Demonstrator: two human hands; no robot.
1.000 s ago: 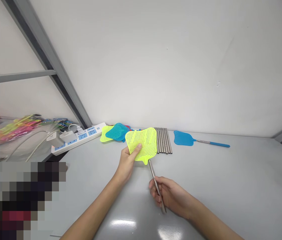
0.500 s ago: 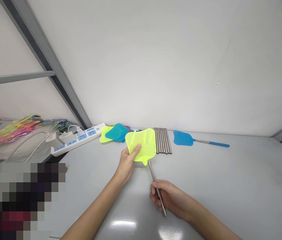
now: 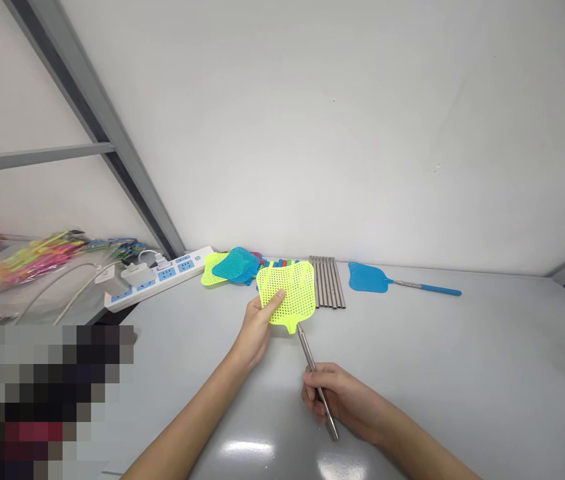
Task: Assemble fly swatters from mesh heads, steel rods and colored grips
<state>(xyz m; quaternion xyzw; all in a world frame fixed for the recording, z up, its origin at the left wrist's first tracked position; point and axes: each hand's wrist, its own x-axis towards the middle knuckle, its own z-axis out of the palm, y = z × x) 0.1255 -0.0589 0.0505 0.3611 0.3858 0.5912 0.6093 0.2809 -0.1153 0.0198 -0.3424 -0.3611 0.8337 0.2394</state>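
My left hand (image 3: 258,327) pinches a yellow-green perforated fly swatter head (image 3: 295,293) by its left side, thumb on the front face. The head's short socket points down toward me. Closed round a silver metal telescopic rod (image 3: 329,420) is my right hand (image 3: 329,393). The rod's thin upper end is close beside the socket; whether they touch I cannot tell. Behind the head lies a row of similar metal rods (image 3: 331,283), partly covered by it. To the left rests a pile with a blue swatter head (image 3: 237,265) on top of a yellow-green one (image 3: 212,270).
A blue fly swatter (image 3: 368,277) with a metal shaft and blue grip lies at the back right. At the left stand a white power strip (image 3: 162,280) with plugs and bagged colourful items (image 3: 37,263). A wall (image 3: 342,133) bounds the grey table (image 3: 462,373).
The swatter head has shifted slightly right, uncovering more of the coloured pieces behind it. My right hand and the rod have moved a little down and right.
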